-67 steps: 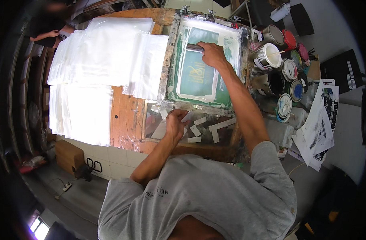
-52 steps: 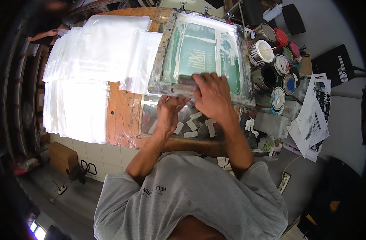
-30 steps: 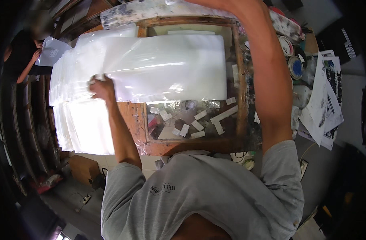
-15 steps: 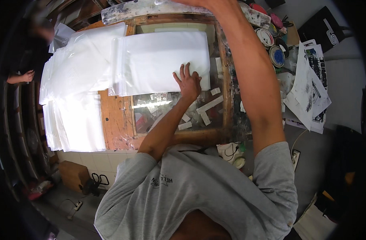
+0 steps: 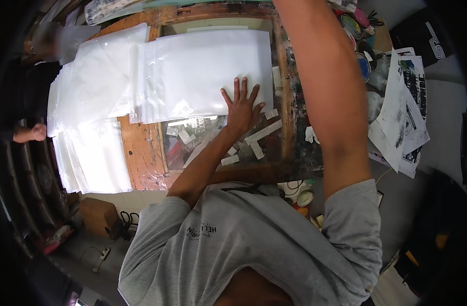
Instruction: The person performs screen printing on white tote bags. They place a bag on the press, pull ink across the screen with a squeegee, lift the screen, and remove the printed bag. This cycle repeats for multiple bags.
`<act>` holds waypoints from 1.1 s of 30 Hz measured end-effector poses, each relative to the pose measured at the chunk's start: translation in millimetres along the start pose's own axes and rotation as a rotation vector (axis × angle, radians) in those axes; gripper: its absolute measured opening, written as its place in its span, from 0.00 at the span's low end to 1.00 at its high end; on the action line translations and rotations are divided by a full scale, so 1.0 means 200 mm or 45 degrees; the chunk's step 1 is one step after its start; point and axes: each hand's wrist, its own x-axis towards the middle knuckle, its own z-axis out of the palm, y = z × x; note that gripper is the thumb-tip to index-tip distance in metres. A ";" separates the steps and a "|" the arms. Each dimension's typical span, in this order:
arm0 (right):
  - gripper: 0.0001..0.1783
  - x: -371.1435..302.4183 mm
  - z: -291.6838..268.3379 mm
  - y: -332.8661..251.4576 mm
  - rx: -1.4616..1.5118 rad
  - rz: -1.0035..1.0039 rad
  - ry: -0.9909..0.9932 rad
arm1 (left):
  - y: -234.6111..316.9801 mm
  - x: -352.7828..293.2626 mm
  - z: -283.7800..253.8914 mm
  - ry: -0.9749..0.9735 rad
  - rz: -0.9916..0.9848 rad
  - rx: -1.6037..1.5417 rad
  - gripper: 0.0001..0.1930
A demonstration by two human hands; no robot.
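Observation:
My left hand (image 5: 241, 107) lies flat with spread fingers on the lower right part of a white, translucent plastic bag (image 5: 203, 64). That bag tops a small pile of similar bags, their edges fanned out at the left. My right arm (image 5: 333, 92) stretches up past the top edge of the picture, so its hand is hidden. Beneath the bags is a wooden table (image 5: 141, 158) with a glass pane (image 5: 197, 148) set in it. Pale strips and scraps (image 5: 264, 132) show at the pane, near my left wrist.
Larger stacks of clear plastic bags (image 5: 95, 86) cover the table's left side. A paint-smeared bar (image 5: 108, 11) crosses the far edge. Paint cans (image 5: 363, 66) and printed sheets (image 5: 396, 117) crowd the right. Another person's hand (image 5: 38, 132) is at far left, beside shelves (image 5: 37, 173).
My left hand's fingers have spread out flatter on the bag. My right arm reaches further forward, its hand now out of the picture. The smeared bar at the far edge has shifted up and left.

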 end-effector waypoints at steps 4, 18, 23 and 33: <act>0.43 0.06 -0.02 0.04 -0.027 -0.062 0.045 | -0.03 -0.06 -0.05 0.182 -0.129 -0.167 0.31; 0.44 -0.01 0.03 0.00 -0.070 0.054 0.058 | -0.02 -0.25 -0.06 0.085 -0.209 0.271 0.33; 0.42 -0.04 0.06 -0.03 -0.242 0.148 0.100 | 0.01 -0.28 -0.08 0.115 -0.155 0.085 0.32; 0.17 -0.83 1.16 0.14 -0.301 -0.081 0.125 | 0.06 -0.44 -0.82 0.492 -0.933 -2.519 0.14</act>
